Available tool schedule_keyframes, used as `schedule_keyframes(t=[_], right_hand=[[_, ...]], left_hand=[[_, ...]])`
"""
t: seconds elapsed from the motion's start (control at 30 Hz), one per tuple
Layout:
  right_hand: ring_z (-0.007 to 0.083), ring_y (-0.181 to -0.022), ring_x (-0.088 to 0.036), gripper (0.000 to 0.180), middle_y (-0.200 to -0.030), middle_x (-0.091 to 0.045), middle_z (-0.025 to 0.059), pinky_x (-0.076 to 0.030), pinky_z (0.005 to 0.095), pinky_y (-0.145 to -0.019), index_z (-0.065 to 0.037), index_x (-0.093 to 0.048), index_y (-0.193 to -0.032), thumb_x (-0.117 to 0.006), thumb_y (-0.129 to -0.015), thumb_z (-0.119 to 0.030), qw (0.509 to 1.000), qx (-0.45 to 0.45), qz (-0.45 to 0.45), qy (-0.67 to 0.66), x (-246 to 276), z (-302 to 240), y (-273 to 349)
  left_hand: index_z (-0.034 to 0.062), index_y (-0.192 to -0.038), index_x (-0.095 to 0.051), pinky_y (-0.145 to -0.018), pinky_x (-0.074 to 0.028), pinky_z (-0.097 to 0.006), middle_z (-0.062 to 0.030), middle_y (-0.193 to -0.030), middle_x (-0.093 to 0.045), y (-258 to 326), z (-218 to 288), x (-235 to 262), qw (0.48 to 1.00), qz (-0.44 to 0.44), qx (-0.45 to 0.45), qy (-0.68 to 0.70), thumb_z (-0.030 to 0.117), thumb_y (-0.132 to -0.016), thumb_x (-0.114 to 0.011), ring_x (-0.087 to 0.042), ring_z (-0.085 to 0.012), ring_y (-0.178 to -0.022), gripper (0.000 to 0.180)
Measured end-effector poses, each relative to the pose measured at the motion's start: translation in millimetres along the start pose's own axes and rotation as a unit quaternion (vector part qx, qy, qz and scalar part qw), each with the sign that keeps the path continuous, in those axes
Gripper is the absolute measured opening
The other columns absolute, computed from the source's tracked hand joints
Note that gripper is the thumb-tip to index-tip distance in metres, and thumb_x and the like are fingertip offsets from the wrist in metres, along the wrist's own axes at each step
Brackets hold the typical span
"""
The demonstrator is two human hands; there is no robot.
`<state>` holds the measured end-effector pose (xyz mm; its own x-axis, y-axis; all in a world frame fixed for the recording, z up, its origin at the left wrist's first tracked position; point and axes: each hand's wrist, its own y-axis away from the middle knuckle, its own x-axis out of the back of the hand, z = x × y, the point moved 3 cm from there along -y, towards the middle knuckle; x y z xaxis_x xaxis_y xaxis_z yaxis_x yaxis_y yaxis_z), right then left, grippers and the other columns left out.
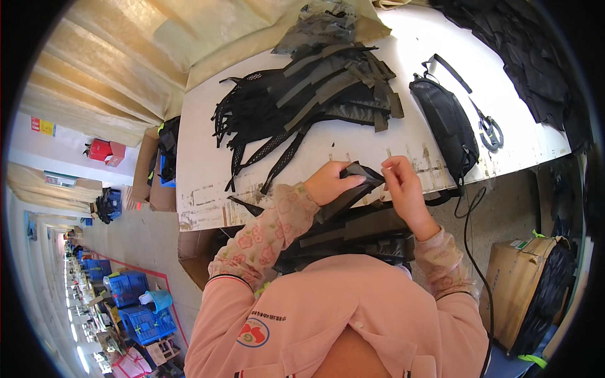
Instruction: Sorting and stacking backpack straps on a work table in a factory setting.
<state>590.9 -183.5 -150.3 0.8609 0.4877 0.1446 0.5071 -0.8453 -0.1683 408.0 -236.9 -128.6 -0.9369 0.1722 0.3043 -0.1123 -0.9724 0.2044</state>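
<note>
Above the table's near edge, my left hand (pixel 332 183) grips a black fabric piece (pixel 348 198), its thumb pressed on the cloth. My right hand (pixel 405 190) pinches the same piece by its right end between thumb and fingers. More black fabric pieces (pixel 353 228) lie across my lap below, partly hidden by my arms. Beyond my hands is a spread pile of black fabric pieces with mesh straps (pixel 315 94). To the right lies a black pouch (pixel 446 123) with a strap, and beside it a small pair of scissors (pixel 490 132).
The white table (pixel 208 183) has a stained near edge. A black heap (pixel 526 60) covers its far right, and a clear plastic bag (pixel 318 28) lies at the back. Cardboard box (pixel 520 283) and hanging black cable (pixel 467 242) are at right; blue crates (pixel 145 321) stand left.
</note>
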Motion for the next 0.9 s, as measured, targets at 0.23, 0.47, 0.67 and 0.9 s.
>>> schedule_keyframes(t=[0.23,0.47,0.67,0.9], right_hand=[[0.0042,-0.057,-0.047,0.021,-0.067,-0.048,-0.0034,-0.038,0.0185,-0.052,-0.004,-0.053,-0.11,-0.059,-0.091,-0.01,0.957,-0.175,-0.028,-0.229,4.6,-23.7,-1.4],[0.0027,-0.06,-0.046,0.025,-0.067,-0.046,-0.0049,-0.037,0.018,-0.053,-0.005,-0.053,-0.111,-0.061,-0.087,-0.006,0.97,-0.139,-0.116,-0.16,19.2,-14.1,-1.0],[0.0077,-0.059,-0.049,0.021,-0.067,-0.051,-0.0013,-0.041,0.0224,-0.055,-0.007,-0.056,-0.101,-0.064,-0.081,-0.006,0.963,-0.138,-0.2,0.119,80.1,11.2,32.1],[0.0355,-0.078,-0.062,0.021,-0.08,-0.064,0.0152,-0.047,0.0434,-0.066,-0.007,-0.059,-0.092,-0.069,-0.076,-0.016,0.87,-0.103,-0.316,0.364,58.3,42.7,69.0]], left_hand=[[-0.0019,-0.102,-0.066,-0.074,-0.048,-0.027,-0.0051,-0.088,-0.068,-0.8,7.4,-11.2,0.991,0.038,0.06,0.111,0.031,-0.089,-0.063,-0.059,-0.0107,-0.078,0.035],[-0.0008,-0.102,-0.067,-0.067,-0.047,-0.028,-0.005,-0.079,-0.066,7.1,-19.7,-14.6,0.984,-0.067,0.151,0.072,0.042,-0.086,-0.065,-0.057,-0.01,-0.072,0.046],[0.0053,-0.075,-0.057,-0.056,-0.047,-0.028,-0.0044,-0.068,-0.061,74.6,-56.4,-1.9,0.92,-0.294,0.252,-0.062,0.035,-0.088,-0.065,-0.059,-0.0113,-0.058,0.034],[0.0055,-0.098,-0.063,-0.073,-0.05,-0.033,-0.0088,-0.084,-0.065,-7.8,-61.1,64.1,0.977,0.055,0.042,-0.2,0.026,-0.083,-0.068,-0.063,-0.0217,-0.081,0.026]])
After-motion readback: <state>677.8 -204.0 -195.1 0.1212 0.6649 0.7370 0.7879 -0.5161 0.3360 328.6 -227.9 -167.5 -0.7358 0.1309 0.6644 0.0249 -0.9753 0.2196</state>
